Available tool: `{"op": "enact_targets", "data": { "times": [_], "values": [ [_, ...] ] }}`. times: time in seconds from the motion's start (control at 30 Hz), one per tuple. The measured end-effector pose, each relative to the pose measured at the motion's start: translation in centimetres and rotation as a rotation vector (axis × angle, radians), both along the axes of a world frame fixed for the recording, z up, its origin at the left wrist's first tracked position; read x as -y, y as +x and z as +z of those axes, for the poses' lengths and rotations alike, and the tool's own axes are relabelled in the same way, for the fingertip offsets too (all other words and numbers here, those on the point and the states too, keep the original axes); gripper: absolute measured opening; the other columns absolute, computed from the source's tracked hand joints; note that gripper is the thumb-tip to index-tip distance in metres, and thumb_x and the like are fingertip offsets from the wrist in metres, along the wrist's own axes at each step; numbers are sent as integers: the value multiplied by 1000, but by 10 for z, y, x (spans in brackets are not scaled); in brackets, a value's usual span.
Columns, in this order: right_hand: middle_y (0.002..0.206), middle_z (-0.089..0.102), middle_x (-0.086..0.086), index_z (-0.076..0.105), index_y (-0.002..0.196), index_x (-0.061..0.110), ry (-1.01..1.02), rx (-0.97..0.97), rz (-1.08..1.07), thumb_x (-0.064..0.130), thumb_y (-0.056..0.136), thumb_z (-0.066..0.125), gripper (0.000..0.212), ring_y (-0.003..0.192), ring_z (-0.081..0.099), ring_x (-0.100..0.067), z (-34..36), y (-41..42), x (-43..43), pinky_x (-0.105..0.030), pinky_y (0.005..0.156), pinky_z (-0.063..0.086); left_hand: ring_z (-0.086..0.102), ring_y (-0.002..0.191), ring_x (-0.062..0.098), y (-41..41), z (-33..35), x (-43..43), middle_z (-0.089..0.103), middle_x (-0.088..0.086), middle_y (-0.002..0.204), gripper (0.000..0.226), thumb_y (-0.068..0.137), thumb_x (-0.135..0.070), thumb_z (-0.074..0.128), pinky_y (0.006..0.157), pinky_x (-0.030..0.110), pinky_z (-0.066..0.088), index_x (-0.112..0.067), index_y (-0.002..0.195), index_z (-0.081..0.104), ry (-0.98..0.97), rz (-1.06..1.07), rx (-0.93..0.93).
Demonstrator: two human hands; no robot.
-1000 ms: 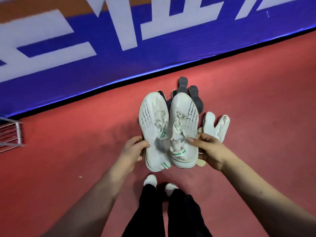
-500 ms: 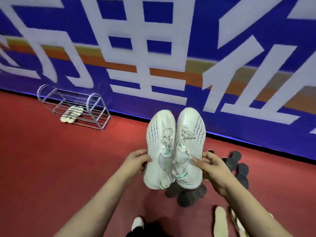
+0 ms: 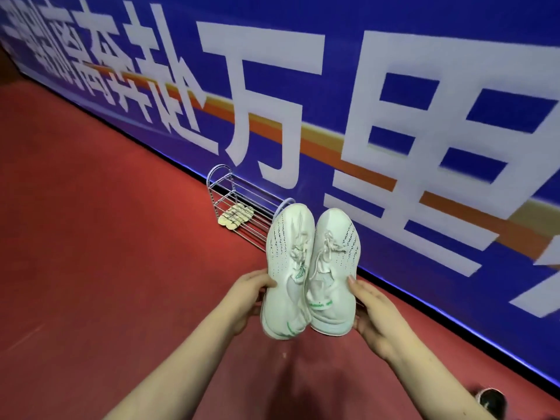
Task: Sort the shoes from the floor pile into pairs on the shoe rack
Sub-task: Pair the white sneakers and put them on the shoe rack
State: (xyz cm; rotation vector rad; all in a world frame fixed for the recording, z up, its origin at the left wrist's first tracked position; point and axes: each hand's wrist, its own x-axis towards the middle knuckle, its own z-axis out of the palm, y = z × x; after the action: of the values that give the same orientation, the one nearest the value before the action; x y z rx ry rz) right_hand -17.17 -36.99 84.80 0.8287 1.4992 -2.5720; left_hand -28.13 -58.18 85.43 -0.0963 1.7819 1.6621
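Observation:
I hold a pair of white knit sneakers with green trim side by side in the air, toes pointing away. My left hand (image 3: 247, 294) grips the left sneaker (image 3: 286, 274) at its outer side. My right hand (image 3: 371, 310) grips the right sneaker (image 3: 333, 268) at its outer side. Beyond the toes stands the small metal wire shoe rack (image 3: 224, 195) against the wall, partly hidden by the sneakers. A pair of pale sandals (image 3: 238, 216) lies on its lower shelf.
Red floor (image 3: 106, 237) spreads to the left and below. A blue banner wall (image 3: 394, 116) with large white characters runs diagonally behind the rack. A dark shoe (image 3: 489, 400) shows at the bottom right edge.
The view has swung left, away from the floor pile. The shoe rack now sits near the centre, just beyond the sneakers. Both hands keep their hold on the white pair.

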Motion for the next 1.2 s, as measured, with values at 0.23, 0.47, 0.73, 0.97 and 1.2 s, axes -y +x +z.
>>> {"op": "enact_targets", "data": {
  "times": [0.23, 0.47, 0.73, 0.97, 1.2],
  "values": [
    [104, 66, -19, 61, 106, 8, -74, 22, 123, 22, 52, 88, 63, 84, 63, -28, -11, -110, 38, -37, 78, 52, 46, 64, 13, -93, -8, 58, 57, -3, 72, 41, 57, -23, 59, 54, 20, 36, -21, 95, 73, -14, 62, 19],
    [90, 68, -18, 59, 100, 7, -131, 59, 194, 20, 54, 88, 55, 69, 66, -25, -46, -265, 73, -33, 65, 53, 52, 73, 15, -239, -28, 96, 64, -4, 73, 46, 56, -20, 58, 58, 20, 40, -21, 99, 73, -46, 81, 55],
    [81, 69, -11, 61, 86, 12, -152, 132, 267, 8, 63, 76, 28, 64, 64, -23, -54, -445, 130, -35, 68, 46, 56, 77, 19, -401, -38, 161, 67, 0, 82, 37, 63, -16, 58, 66, 26, 43, -21, 96, 73, -86, 170, 110],
    [95, 68, -14, 61, 99, 10, -162, 182, 252, 9, 71, 70, 29, 76, 66, -26, -85, -581, 188, -36, 72, 51, 49, 65, 17, -542, -80, 221, 60, 4, 79, 43, 55, -19, 59, 54, 19, 39, -13, 96, 72, -85, 154, 180],
    [95, 67, -11, 60, 100, 12, -115, 272, -58, 14, 52, 83, 54, 81, 61, -23, -148, -702, 255, -29, 67, 43, 56, 77, 23, -738, -152, 252, 63, 8, 81, 23, 58, -17, 62, 64, 30, 40, -18, 79, 71, -136, -139, 224]
  ]
}}
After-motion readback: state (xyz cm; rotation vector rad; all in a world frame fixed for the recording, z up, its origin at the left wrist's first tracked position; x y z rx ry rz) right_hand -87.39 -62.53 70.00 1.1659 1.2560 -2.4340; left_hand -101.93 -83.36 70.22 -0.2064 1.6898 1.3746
